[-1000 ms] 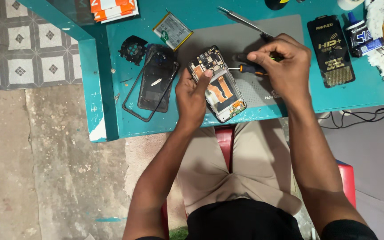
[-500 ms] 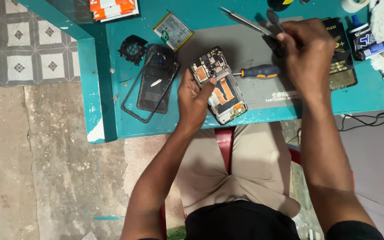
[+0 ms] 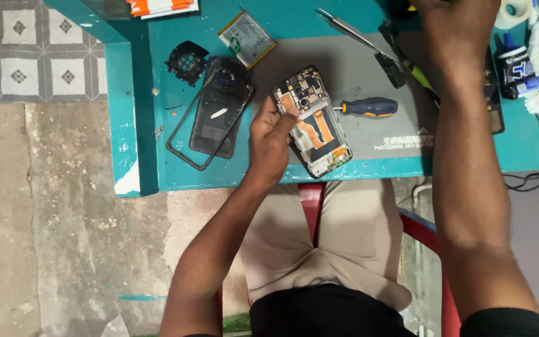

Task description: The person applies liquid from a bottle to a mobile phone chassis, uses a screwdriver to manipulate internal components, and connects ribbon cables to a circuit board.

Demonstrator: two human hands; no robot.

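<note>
Left hand clamped on the opened phone flat on the grey mat; keep it pinned (board exposed); right hand reaches far past the screwdriver, grip cut off, probably fetching a tool.

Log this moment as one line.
left hand: steadies opened black phone on grey mat | right hand: reaching far edge, grasp unclear | blue-orange screwdriver: lying free

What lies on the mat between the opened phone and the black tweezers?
In the head view, a screwdriver with blue and orange handle lies on the grey mat between the opened phone and the black tweezers.
</note>
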